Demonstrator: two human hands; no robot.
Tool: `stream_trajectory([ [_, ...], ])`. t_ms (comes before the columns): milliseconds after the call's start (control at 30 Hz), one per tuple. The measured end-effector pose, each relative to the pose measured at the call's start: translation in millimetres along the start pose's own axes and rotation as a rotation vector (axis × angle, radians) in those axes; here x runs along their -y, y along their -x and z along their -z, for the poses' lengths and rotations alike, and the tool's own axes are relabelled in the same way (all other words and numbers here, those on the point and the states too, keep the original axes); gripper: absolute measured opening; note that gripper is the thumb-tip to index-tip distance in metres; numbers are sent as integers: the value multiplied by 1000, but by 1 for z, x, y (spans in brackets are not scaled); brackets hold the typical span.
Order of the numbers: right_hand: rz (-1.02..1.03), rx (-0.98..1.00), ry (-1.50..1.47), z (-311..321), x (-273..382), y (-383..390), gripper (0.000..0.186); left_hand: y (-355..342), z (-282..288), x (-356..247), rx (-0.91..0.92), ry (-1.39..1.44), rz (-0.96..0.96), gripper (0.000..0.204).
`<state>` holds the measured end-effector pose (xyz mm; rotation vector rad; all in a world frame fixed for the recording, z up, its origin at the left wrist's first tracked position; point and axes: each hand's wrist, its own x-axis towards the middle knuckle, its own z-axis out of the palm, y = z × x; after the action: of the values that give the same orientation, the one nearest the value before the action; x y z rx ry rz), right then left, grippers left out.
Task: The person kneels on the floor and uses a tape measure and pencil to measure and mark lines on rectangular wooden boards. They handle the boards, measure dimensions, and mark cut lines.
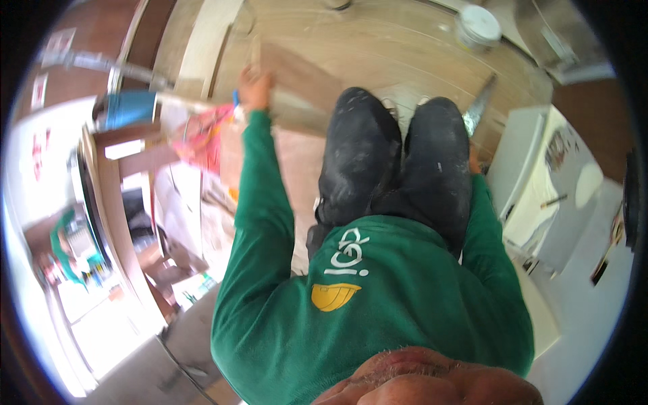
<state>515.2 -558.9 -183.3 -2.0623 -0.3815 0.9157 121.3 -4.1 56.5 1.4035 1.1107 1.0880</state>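
Tan floor (391, 40) lies past the legs (361, 155). One brown board (297, 77) is just right of the left hand (256, 89); its fingers are too blurry to tell. Beside the right hand (474, 163), a long saw (478, 109) points away; I cannot tell its half-hidden fingers' grip.

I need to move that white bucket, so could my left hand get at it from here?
Probably not: the left hand is at the brown board, and the white bucket stands well off on the opposite side, beyond the right knee.

White lettering (347, 253), yellow emblem (335, 297) on green sweatshirt (412, 290), blurred red marks (37, 155) on white panel (66, 152)
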Motion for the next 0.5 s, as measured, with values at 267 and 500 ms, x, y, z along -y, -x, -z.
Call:
stream_trajectory([
  [267, 247, -38, -194, 18, 332, 12, 66, 131, -218, -38, 151, -652, -361, 58],
  [500, -83, 540, 75, -115, 383, -16, 100, 152, -182, -55, 521, -496, -256, 69],
])
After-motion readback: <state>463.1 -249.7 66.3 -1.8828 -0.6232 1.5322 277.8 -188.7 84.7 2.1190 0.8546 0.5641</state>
